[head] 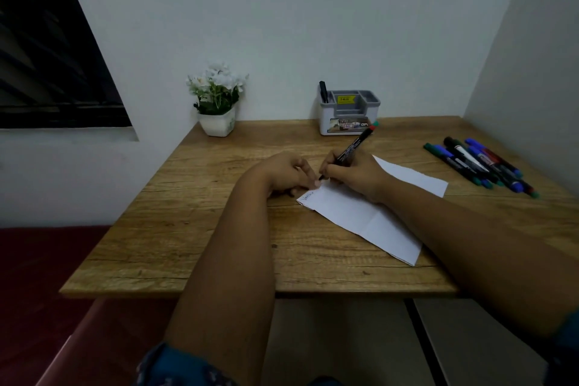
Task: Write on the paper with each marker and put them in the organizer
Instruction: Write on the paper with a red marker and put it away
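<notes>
A creased white paper (369, 216) lies slanted on the wooden table (194, 229), with a short line of handwriting at its left corner. My right hand (354, 175) grips a black marker (352, 147) with a green and red end, its tip down on the paper's upper left edge. My left hand (288, 175) rests beside it, fingertips pressing the paper's corner. At the back stands a white and grey organizer (347, 113) with one black marker (323, 91) upright in its left slot. Several more markers (479, 164) in green, blue, black and red lie at the right.
A small white pot of white flowers (217, 103) stands at the table's back left, against the wall. A wall closes off the table's right side. A dark red surface (40, 276) lies below the table on the left.
</notes>
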